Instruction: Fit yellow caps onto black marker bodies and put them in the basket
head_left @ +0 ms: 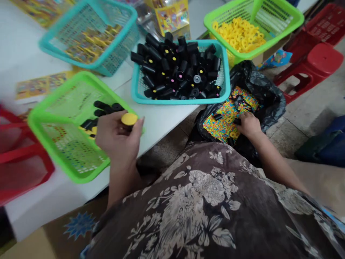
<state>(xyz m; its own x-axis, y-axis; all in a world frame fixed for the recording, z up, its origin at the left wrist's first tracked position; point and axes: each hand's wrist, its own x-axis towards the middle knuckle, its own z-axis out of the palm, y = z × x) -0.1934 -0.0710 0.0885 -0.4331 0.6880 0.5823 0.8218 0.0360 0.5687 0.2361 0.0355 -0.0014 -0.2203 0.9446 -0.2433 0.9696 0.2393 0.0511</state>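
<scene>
My left hand [117, 135] is closed around a small piece with a round yellow top [129, 119]; its lower part is hidden by my fingers. Behind that hand, a green basket [78, 176] contains a few black tubes [104, 108], some with yellow parts. On the right, my right hand [248, 124] reaches into a black plastic bag [272, 86] of tiny multicoloured beads [219, 124]. Its fingers are closed on a black tube, partly hidden. Other black tubes and yellow rings lie among the beads.
A teal basket [180, 101] heaped with black tubes stands at the table's edge. Another teal basket [71, 64] has yellow printed pieces. Yellow ring-shaped parts [239, 35] fill a green basket [289, 16]. A red stool [323, 61] stands at right.
</scene>
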